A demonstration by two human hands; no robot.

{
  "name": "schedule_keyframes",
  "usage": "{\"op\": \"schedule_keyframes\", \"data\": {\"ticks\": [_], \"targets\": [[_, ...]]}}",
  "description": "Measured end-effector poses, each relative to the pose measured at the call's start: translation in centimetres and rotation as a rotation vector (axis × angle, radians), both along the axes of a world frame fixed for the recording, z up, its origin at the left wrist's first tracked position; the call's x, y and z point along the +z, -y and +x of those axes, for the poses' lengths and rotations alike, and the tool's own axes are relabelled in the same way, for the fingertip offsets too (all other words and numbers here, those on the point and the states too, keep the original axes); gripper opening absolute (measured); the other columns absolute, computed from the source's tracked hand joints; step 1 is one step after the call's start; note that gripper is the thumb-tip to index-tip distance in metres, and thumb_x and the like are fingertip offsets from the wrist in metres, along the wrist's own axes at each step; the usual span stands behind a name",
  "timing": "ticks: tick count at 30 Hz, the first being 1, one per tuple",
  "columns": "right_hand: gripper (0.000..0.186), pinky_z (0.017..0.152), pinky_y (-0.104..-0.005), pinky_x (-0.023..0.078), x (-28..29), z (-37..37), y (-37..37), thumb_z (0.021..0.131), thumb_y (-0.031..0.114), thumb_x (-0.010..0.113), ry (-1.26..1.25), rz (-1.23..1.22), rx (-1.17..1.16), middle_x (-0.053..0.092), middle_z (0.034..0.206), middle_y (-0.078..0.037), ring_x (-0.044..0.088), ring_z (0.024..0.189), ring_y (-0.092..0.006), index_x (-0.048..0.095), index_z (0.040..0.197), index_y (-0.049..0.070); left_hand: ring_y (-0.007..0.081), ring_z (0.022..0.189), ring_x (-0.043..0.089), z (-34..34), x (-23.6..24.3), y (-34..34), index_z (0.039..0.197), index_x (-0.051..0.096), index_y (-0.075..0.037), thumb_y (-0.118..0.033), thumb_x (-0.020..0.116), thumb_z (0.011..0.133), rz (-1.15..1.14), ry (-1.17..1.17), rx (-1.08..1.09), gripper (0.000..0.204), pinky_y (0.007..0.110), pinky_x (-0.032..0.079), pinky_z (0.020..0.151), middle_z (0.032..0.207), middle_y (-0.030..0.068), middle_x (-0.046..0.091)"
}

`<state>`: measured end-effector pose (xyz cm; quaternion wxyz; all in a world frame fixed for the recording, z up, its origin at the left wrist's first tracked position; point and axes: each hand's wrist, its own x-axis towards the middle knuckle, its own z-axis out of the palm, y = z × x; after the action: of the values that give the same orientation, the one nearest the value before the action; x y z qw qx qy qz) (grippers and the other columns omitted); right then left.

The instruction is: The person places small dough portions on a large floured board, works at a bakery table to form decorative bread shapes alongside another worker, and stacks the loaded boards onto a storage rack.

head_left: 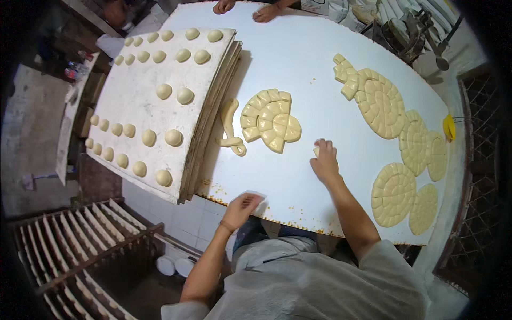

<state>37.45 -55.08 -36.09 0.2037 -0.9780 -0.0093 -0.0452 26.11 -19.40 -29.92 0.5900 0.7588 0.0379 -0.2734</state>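
My right hand [326,161] is curled over the white tabletop, with a bit of pale dough [317,151] showing beneath its fingers. Close to the table's front edge is my left hand [242,209], smeared by motion, so its grip is unclear. Left of my right hand lies a partly separated round of cut dough pieces [269,118]. A twisted dough strip [229,125] rests beside it. Farther right, several flat rounds of dough [393,193] are scored into segments; one upper round [380,104] has loose pieces at its far end.
Stacked boards [213,106] stand on the left, the top one bearing rows of dough balls [173,137]. Another person's hands [265,14] rest at the far edge. A metal scale-like device [408,37] is at the back right. Lower left is a slatted rack [85,234].
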Motion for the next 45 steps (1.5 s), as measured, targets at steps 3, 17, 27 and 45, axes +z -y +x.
{"op": "schedule_keyframes", "data": {"ticks": [3, 17, 27, 45], "targets": [[0.047, 0.095, -0.0505, 0.054, 0.0, -3.5, 1.3, 0.084, 0.013, 0.074, 0.052, 0.087, -0.041, 0.06, 0.119, -0.018, 0.063, 0.108, -0.0407, 0.055, 0.126, 0.007, 0.0208, 0.093, 0.074, 7.9, -3.3, 6.1, 0.121, 0.071, 0.003, -0.029, 0.072, 0.101, 0.049, 0.157, 0.267, 0.037, 0.034, 0.059, 0.085, 0.102, 0.0137, 0.078], [0.041, 0.089, -0.0417, 0.048, -1.7, -26.7, 5.0, 0.091, 0.018, 0.08, -0.022, 0.327, -0.32, 0.06, 0.122, -0.015, 0.058, 0.104, -0.0289, 0.062, 0.124, 0.002, 0.0423, 0.09, 0.069, 0.1, -8.4, 5.7, 0.097, 0.07, 0.007, -0.039, 0.076, 0.092, 0.429, 0.405, 0.123, 0.046, 0.049, 0.054, 0.083, 0.091, 0.0259, 0.072], [0.045, 0.11, -0.0494, 0.041, -1.7, -20.0, -0.8, 0.092, 0.013, 0.075, 0.111, 0.254, -0.128, 0.061, 0.132, -0.019, 0.052, 0.126, -0.0402, 0.061, 0.133, 0.001, 0.0402, 0.091, 0.071, 3.7, -6.2, 13.8, 0.111, 0.062, 0.005, -0.019, 0.067, 0.099, 0.341, 0.361, 0.377, 0.027, 0.049, 0.055, 0.083, 0.1, 0.0267, 0.071], [0.042, 0.116, -0.0508, 0.042, -1.7, -21.8, 5.0, 0.101, 0.012, 0.068, 0.098, 0.231, -0.304, 0.052, 0.146, -0.023, 0.051, 0.136, -0.0433, 0.059, 0.14, -0.001, 0.0417, 0.125, 0.058, 5.9, -5.5, 10.5, 0.131, 0.064, 0.0, -0.016, 0.067, 0.094, 0.521, 0.959, -0.182, 0.041, 0.049, 0.044, 0.11, 0.129, 0.021, 0.065]]}}
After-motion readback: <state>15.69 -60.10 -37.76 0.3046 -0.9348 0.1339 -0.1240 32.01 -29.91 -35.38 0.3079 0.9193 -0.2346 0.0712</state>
